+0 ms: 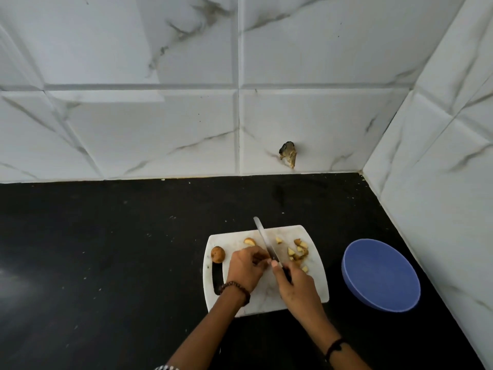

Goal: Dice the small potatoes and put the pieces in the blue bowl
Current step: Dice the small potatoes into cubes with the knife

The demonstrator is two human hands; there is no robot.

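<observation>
The right hand [296, 285] is gripping a black-handled, silver-bladed knife [266, 243], fingers curled tight around the handle. The left hand [246, 267] is pinching a potato piece, mostly hidden, on the white marbled cutting board [266, 295]. Diced potato pieces [297, 252] are lying beside the blade; the round blue bowl [381, 275] is sitting empty to the right.

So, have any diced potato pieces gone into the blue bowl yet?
No, the blue bowl shows only its bare inside, while the cut pieces lie on the cutting board.
</observation>
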